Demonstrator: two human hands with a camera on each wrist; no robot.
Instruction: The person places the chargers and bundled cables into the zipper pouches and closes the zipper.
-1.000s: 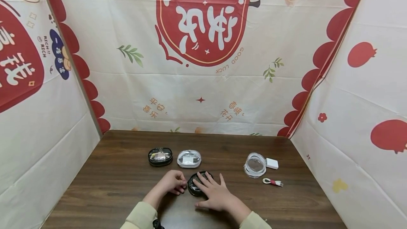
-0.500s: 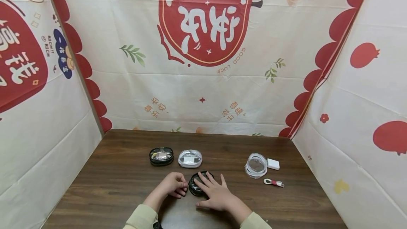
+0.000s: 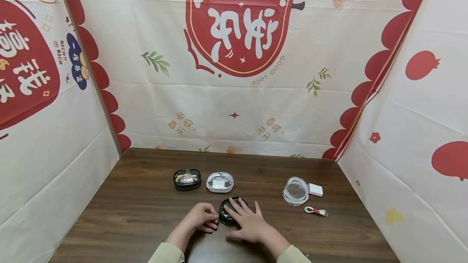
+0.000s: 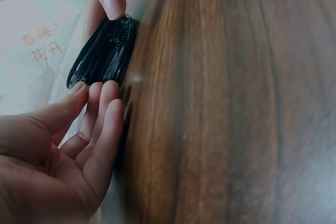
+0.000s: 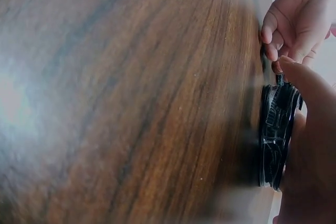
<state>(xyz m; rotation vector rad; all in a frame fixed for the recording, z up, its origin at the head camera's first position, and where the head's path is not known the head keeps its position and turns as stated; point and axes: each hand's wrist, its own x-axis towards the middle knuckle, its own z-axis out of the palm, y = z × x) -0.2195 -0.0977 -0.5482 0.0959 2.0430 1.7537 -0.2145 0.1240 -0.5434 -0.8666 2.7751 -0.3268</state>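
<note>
A black oval zip pouch with a clear top (image 3: 224,215) lies on the brown wooden table, mid-front in the head view. My right hand (image 3: 248,224) rests on it from the right with straight, spread fingers and covers much of its top. At the pouch's left end, my left hand (image 3: 203,217) has its thumb and curled fingers pinched together at the edge. The right wrist view shows a small black zipper pull (image 5: 279,80) sticking out toward those fingertips. Zipper teeth run along the pouch's side (image 4: 107,51) in the left wrist view. The pouch's contents are hidden.
Behind the hands stand a black-edged clear pouch (image 3: 187,180) and a white-edged one (image 3: 220,182), both with things inside. To the right lie a coiled white cable (image 3: 295,191), a white charger block (image 3: 315,190) and a short cable with a red band (image 3: 316,211).
My left hand has slid slightly nearer to me along the pouch's left end. My right hand stays on the pouch. The head view has shifted slightly left.
</note>
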